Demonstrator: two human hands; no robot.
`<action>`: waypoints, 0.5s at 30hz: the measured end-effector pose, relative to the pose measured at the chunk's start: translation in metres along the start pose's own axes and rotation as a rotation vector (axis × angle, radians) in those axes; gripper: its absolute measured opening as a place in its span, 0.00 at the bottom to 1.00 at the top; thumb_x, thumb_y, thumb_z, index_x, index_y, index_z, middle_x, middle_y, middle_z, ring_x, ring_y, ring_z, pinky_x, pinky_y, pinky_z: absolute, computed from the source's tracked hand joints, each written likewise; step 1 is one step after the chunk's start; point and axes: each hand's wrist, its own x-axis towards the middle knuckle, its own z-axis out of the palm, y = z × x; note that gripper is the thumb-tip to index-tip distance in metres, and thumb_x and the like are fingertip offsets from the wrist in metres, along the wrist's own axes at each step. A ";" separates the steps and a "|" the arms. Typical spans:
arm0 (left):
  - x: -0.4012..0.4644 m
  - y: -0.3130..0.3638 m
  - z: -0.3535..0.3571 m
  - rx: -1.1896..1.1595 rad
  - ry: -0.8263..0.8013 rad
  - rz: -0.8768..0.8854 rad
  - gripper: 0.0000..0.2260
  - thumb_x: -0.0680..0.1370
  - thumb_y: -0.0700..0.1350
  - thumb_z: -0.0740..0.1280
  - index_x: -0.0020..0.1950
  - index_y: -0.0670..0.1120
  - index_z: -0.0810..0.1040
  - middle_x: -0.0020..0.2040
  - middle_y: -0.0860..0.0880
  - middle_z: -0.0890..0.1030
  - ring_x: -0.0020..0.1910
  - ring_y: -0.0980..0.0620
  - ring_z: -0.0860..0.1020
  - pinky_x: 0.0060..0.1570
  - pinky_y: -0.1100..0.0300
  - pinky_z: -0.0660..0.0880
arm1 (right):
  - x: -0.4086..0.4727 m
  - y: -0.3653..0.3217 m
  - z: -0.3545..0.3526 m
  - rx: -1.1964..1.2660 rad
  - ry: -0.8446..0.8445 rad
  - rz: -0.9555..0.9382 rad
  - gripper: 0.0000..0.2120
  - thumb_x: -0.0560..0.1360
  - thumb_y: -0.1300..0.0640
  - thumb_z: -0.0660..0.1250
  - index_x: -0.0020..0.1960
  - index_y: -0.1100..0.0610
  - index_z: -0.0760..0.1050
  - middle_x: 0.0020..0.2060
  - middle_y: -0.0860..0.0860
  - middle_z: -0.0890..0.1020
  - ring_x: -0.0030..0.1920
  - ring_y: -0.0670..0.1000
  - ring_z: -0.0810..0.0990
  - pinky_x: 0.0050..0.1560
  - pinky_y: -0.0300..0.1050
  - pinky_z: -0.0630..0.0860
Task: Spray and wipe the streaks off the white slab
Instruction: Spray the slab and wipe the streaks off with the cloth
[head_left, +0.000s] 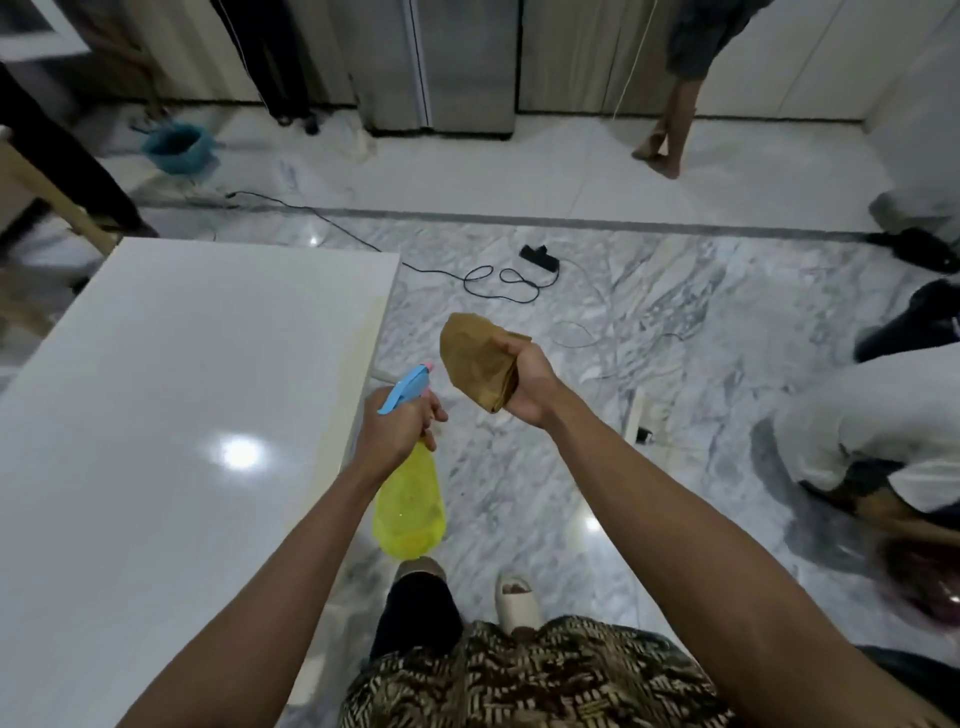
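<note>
While the glossy white rectangular slab (171, 415) fills the left of the scene as a tabletop, faint yellowish streaks (358, 358) run along its right edge. Just beside that edge, the left hand (397, 426) has its fingers wrapped around the neck of a translucent yellow spray bottle with a blue trigger head (410, 499). The right hand (524, 384) grips a folded brown cloth (475, 358) above the grey-veined marble floor (649, 322), where a black cable (493, 283) lies farther off.

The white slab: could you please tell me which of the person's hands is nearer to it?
Left. The left hand, gripping the spray bottle, is just beside the white slab's right edge. The right hand, holding the brown cloth, is farther right, over the floor.
</note>
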 end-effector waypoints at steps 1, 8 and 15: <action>0.013 0.004 0.000 -0.016 0.002 -0.010 0.08 0.71 0.30 0.61 0.37 0.35 0.79 0.39 0.40 0.85 0.26 0.42 0.77 0.29 0.55 0.76 | 0.014 -0.006 0.004 0.017 -0.002 0.016 0.13 0.82 0.55 0.60 0.61 0.57 0.80 0.59 0.56 0.83 0.57 0.58 0.82 0.61 0.55 0.78; 0.132 0.038 -0.011 -0.022 0.047 -0.029 0.09 0.68 0.30 0.61 0.39 0.35 0.81 0.36 0.44 0.85 0.32 0.35 0.81 0.35 0.50 0.80 | 0.122 -0.060 0.038 0.062 -0.008 0.016 0.15 0.83 0.53 0.58 0.57 0.57 0.81 0.58 0.56 0.83 0.57 0.57 0.82 0.64 0.55 0.76; 0.229 0.055 -0.022 -0.070 0.067 -0.076 0.22 0.65 0.41 0.62 0.53 0.35 0.85 0.34 0.45 0.84 0.34 0.42 0.82 0.37 0.50 0.80 | 0.223 -0.085 0.053 0.077 0.028 0.040 0.19 0.82 0.54 0.57 0.70 0.59 0.74 0.66 0.57 0.79 0.65 0.59 0.78 0.70 0.58 0.71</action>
